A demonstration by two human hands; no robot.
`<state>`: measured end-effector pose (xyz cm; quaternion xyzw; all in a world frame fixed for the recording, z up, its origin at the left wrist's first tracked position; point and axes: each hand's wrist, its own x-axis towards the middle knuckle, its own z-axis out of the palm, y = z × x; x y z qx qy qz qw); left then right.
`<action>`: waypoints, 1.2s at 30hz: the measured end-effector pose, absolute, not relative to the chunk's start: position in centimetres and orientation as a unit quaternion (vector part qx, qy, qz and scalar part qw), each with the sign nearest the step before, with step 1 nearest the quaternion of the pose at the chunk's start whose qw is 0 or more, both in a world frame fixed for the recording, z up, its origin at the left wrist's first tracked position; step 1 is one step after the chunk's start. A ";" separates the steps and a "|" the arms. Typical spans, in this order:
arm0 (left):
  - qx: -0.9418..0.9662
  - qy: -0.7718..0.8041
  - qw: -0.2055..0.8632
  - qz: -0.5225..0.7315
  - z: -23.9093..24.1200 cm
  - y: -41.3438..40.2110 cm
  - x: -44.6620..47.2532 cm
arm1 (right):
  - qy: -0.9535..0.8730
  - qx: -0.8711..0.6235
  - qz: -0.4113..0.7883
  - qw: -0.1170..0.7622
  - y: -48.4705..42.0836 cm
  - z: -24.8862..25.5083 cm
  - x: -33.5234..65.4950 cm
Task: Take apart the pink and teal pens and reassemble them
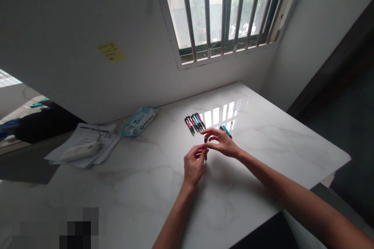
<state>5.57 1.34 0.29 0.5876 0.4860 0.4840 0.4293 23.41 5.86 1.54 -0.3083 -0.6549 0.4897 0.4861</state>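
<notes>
My left hand (194,164) is closed around a dark pen (206,158), mostly hidden by the fingers, with one end showing below them. My right hand (224,144) bends its thumb and fingers around the pen's upper end, close against the left fingertips. Just beyond the hands, several red, teal and black pens (194,123) lie side by side in a slanted row. Behind the right hand rests a teal pen barrel (227,131) with a dark piece beside it, both partly covered. A tiny dark piece (231,122) lies farther back.
The white marbled table (146,198) meets the wall below a barred window (224,15). To the left are a blue wipes pack (139,121), stacked papers (78,140) and a white object (80,151) on them. A yellow note (111,52) sticks to the wall.
</notes>
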 end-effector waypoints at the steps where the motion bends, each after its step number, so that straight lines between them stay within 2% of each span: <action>1: 0.587 0.486 0.427 0.486 0.3 1.3 5.6 | -0.658 -0.296 0.498 0.482 5.8 1.7 23.4; 13: 0.588 0.480 0.418 0.500 0.1 1.2 5.6 | -0.702 -0.295 0.435 0.480 5.3 2.1 23.5; 36: 0.595 0.480 0.413 0.494 0.4 1.1 5.7 | -0.702 -0.298 0.439 0.475 5.2 2.1 23.5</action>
